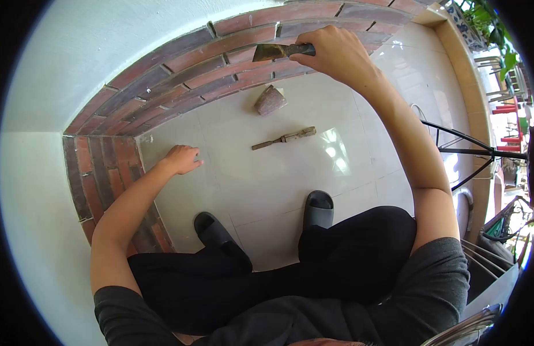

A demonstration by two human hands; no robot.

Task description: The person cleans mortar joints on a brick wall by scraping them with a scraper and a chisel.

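My right hand (336, 52) is closed around the dark handle of a putty knife (271, 52). The knife's broad, stained blade points left, in front of the brick band on the wall. My left hand (183, 160) hangs over the floor at the left, fingers loosely bent with a small gap at the thumb, and nothing shows in it. Between the hands, a worn chisel (284, 138) with a wooden-looking handle lies on the tiles. Beyond it, close to the wall's foot, sits a rough reddish-brown chunk (271, 100), like a piece of stone or brick.
A brick band (192, 63) curves along the lower wall, below white plaster (105, 52). Glossy tiles (244, 190) cover the floor around my dark slides (319, 209). At the right stand a black metal tripod-like frame (466, 151), a tan ledge (472, 86) and plants (492, 29).
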